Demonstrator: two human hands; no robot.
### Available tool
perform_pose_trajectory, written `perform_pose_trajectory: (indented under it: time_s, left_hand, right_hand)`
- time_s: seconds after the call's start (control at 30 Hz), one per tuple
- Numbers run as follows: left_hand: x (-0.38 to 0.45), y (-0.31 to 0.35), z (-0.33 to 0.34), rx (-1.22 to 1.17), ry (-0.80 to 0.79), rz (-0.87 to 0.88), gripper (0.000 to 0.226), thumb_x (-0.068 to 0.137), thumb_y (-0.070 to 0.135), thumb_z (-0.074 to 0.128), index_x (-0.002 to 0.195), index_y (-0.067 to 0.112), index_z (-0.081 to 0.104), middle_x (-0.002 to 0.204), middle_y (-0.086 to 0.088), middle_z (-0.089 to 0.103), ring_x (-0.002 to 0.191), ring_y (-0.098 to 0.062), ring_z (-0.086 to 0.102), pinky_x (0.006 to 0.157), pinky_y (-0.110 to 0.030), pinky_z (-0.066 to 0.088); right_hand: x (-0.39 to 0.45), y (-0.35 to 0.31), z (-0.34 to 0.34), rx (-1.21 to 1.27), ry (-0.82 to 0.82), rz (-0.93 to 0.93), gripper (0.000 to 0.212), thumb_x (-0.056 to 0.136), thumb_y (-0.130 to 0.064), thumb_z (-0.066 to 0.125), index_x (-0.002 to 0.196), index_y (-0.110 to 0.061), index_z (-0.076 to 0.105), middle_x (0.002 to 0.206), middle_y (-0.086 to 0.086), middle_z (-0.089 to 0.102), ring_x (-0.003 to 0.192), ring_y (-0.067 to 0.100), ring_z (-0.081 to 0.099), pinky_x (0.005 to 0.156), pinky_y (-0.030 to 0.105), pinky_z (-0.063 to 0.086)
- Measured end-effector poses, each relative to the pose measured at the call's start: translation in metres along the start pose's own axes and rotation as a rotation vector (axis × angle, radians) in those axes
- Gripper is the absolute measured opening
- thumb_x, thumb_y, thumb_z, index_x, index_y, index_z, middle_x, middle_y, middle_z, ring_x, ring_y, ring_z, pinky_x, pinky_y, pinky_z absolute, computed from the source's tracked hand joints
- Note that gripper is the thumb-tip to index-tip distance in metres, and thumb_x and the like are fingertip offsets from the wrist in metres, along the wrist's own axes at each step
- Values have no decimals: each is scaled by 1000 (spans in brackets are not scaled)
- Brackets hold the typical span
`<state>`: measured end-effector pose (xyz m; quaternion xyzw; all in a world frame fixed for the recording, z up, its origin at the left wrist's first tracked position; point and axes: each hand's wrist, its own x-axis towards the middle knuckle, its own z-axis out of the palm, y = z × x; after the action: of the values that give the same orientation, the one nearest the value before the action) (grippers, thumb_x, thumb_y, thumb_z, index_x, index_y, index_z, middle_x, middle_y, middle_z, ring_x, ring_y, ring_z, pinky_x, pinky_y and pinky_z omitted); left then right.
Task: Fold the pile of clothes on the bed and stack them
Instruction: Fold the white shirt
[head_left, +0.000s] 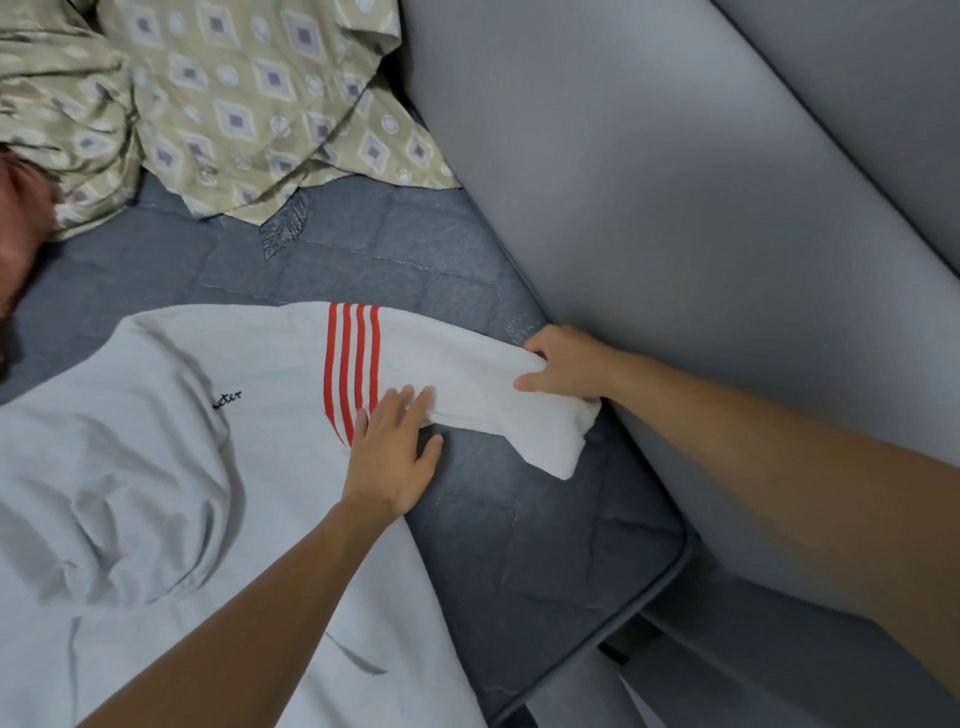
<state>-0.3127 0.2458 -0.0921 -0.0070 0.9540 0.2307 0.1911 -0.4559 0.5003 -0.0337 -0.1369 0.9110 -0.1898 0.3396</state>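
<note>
Left hand (387, 457) flattens sweatshirt (171, 467); right hand (563, 364) grips sleeve (493, 395)

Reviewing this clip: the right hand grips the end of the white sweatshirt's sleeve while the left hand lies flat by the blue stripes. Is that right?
Not quite. The stripes on the white sweatshirt are red, not blue, as the head view shows. The rest holds: the right hand grips the end of the sleeve while the left hand lies flat by the stripes.
</note>
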Motion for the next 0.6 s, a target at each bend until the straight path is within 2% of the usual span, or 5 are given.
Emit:
perform_pose_trajectory:
  time_s: [0.13, 0.23, 0.33, 0.47, 0.6]
  left_hand:
    - [-34, 36, 13, -326, 166, -6, 37, 103, 41, 57, 137, 24, 57, 137, 4, 56, 126, -15, 54, 108, -34, 48]
    - [-49, 80, 34, -811, 24, -253, 28, 100, 38, 67, 123, 22, 64, 115, 7, 65, 112, -13, 63, 93, -22, 50]
    - [-48, 118, 45, -1409, -279, -557, 43, 94, 40, 76, 128, 16, 65, 121, 1, 72, 116, -14, 66, 104, -28, 51]
    - [-39, 140, 58, -1690, -377, -515, 34, 96, 25, 74, 129, 13, 70, 128, 2, 74, 128, -14, 63, 121, -36, 38]
    - [-36, 142, 66, -1773, -238, -543, 17, 101, 17, 68, 116, 10, 69, 124, -3, 76, 126, -19, 65, 111, -33, 48]
  right_hand:
    - [-5, 0, 1, -78, -42, 21, 34, 89, -58, 65, 91, -24, 62, 88, -3, 65, 82, 20, 63, 67, 34, 48]
    - [-5, -2, -3, -93, -54, -5, 38, 90, -58, 66, 95, -21, 60, 93, -3, 64, 86, 20, 62, 72, 37, 50]
    - [-5, -4, -6, -98, -120, -13, 34, 81, -48, 79, 95, -26, 58, 94, -9, 62, 85, 15, 61, 67, 33, 47]
    - [-4, 1, -9, -149, -242, 36, 26, 82, -38, 81, 90, -21, 65, 88, -8, 66, 82, 17, 65, 66, 31, 48]
    - [-6, -2, -9, -150, -243, 15, 22, 100, -44, 61, 103, -23, 61, 99, -3, 62, 91, 20, 59, 75, 30, 41]
